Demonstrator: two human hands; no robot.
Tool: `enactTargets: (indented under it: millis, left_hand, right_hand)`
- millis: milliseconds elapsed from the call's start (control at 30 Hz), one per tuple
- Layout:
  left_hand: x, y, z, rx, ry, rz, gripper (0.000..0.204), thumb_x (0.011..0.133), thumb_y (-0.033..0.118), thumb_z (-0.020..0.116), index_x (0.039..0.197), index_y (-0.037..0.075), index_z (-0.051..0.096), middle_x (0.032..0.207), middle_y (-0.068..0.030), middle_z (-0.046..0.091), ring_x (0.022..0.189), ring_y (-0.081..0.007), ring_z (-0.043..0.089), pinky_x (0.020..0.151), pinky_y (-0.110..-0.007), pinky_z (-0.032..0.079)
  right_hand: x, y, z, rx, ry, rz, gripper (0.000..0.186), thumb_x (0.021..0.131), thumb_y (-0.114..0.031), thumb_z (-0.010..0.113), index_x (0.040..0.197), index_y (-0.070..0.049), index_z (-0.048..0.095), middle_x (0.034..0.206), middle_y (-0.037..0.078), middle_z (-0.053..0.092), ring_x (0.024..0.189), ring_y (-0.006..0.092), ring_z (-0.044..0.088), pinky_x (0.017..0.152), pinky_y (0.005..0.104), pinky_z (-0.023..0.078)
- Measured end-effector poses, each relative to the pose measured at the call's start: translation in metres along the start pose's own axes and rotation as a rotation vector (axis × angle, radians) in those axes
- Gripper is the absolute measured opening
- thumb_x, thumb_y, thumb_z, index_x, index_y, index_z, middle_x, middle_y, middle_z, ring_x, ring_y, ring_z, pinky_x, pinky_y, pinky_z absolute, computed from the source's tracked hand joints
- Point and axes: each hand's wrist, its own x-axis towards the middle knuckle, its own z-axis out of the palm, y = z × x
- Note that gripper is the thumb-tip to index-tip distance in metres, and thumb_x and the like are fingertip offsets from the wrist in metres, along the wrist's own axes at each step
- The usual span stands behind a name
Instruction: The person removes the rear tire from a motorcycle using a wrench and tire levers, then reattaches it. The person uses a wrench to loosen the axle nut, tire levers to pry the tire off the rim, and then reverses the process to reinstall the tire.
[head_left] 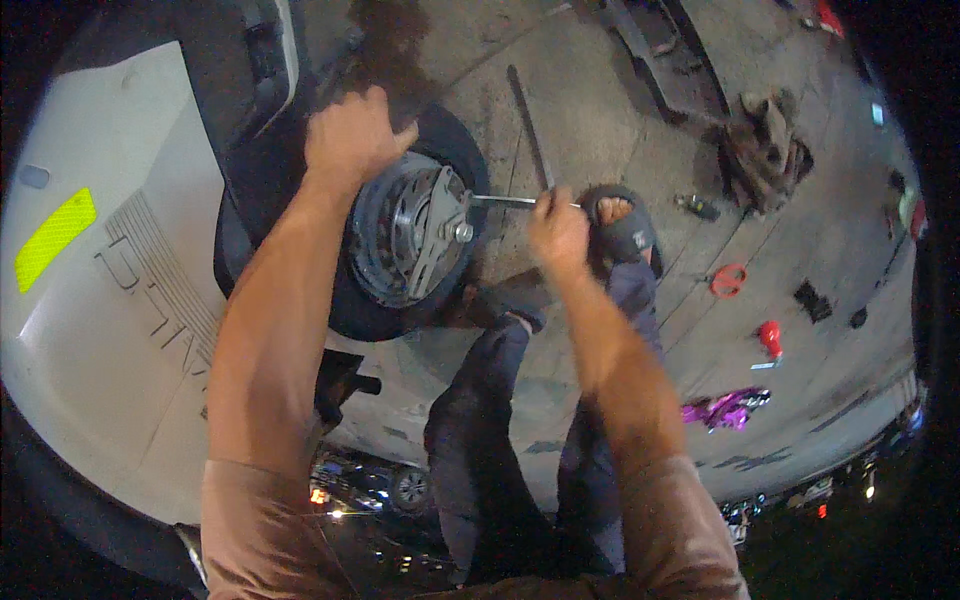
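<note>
Beside the white vehicle's rear (110, 300), a wheel hub (405, 235) is being worked: the right hand (558, 228) is closed around a metal wrench handle (505, 200) seated on the hub's centre nut, the left hand (355, 135) clamped over the tyre (455, 135). Steady turning seems needed next. The hub appears grey, ribbed, crossed by a bar.

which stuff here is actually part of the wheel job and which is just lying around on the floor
In use: left hand on the tyre; right hand on the metal wrench; wheel hub.

Lying about: long bar, red ring, red can, purple wrapper, rag pile.
</note>
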Motion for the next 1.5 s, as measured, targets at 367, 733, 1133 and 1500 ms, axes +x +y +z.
enactTargets:
  millis: [367, 733, 1133, 1500]
  left_hand:
    - [-0.006, -0.006, 0.005, -0.123, 0.096, -0.004, 0.061, 0.078, 0.057, 0.064, 0.105, 0.003, 0.061, 0.096, -0.0191, 0.065, 0.083, -0.0351, 0.068, 0.074, -0.047, 0.053]
    - [-0.014, -0.012, 0.015, -0.247, 0.209, 0.062, 0.056, 0.073, 0.05, 0.072, 0.096, -0.001, 0.068, 0.094, -0.0158, 0.07, 0.089, -0.0325, 0.068, 0.079, -0.043, 0.054]
    - [-0.009, -0.013, 0.021, -0.326, 0.225, 0.002, 0.054, 0.066, 0.046, 0.079, 0.097, 0.002, 0.07, 0.094, -0.0156, 0.071, 0.091, -0.0303, 0.068, 0.084, -0.043, 0.052]
    - [-0.247, 0.073, 0.1, -1.12, 1.309, -0.92, 0.036, 0.068, 0.019, 0.08, 0.098, 0.004, 0.066, 0.095, -0.0149, 0.066, 0.086, -0.0338, 0.064, 0.079, -0.04, 0.051]
  right_hand:
    - [0.178, 0.107, -0.094, -0.515, -0.285, -0.369, 0.033, 0.091, -0.03, 0.052, 0.102, -0.002, 0.064, 0.1, 0.027, 0.065, 0.093, 0.0458, 0.061, 0.081, 0.051, 0.049]
    - [0.145, -0.076, -0.245, 0.288, 0.004, -0.556, 0.035, 0.099, -0.029, 0.049, 0.109, 0.002, 0.061, 0.083, 0.006, 0.063, 0.07, 0.0156, 0.057, 0.068, 0.0333, 0.048]
    - [0.128, -0.136, -0.172, -0.133, 0.173, -0.981, 0.047, 0.091, -0.022, 0.06, 0.131, 0.0, 0.047, 0.127, 0.025, 0.051, 0.12, 0.0397, 0.049, 0.101, 0.0428, 0.04]
    - [0.03, -0.235, -0.139, -0.281, -0.233, -1.59, 0.044, 0.081, -0.017, 0.071, 0.121, -0.004, 0.057, 0.116, 0.018, 0.059, 0.109, 0.0384, 0.055, 0.093, 0.0421, 0.046]
